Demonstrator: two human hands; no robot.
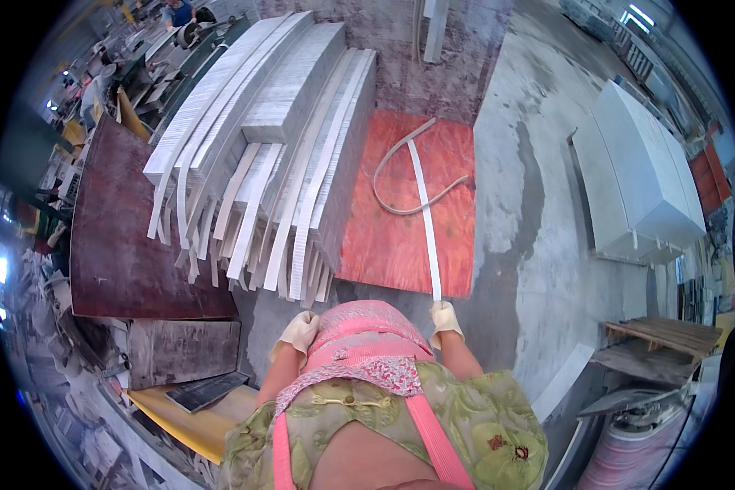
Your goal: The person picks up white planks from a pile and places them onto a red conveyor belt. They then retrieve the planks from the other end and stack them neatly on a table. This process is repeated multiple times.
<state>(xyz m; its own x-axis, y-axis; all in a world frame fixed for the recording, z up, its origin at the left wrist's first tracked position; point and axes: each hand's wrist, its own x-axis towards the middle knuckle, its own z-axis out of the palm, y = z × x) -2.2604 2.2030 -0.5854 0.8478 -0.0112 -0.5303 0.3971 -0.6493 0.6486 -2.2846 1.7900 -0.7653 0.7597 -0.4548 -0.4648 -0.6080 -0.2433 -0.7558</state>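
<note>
The gloved right hand (445,317) is closed around a long white strip (425,220), kept straight over the red board (367,245). The left hand (300,331) seems loosely curled and empty, near the stacked strips (278,155) left of the board.

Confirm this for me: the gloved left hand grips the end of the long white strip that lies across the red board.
Not quite. In the head view it is the gloved right hand that grips the end of the long white strip lying across the red board; the left hand holds nothing.
</note>
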